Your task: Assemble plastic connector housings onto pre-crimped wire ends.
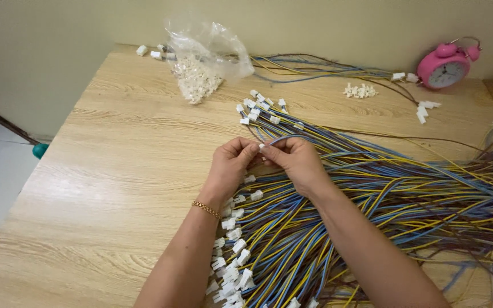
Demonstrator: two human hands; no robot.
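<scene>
my left hand (230, 165) is pinching shut on a small white connector (259, 147) over the middle of the wooden table (115, 171), while my right hand (296, 162) is closing its fingertips on the blue wire (283, 138) feeding into it. both are looking light, the wire limp, the plastic hard and probably slippery, so i'm gripping right at the joint. bare tabletop is lying open leftward; the wire harness pile (400, 199) is crowding the right.

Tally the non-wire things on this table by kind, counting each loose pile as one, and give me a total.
Pink alarm clock: 1
Clear plastic bag of white connectors: 1
Loose pile of white connectors: 1
Gold bracelet: 1
Total: 4
</scene>
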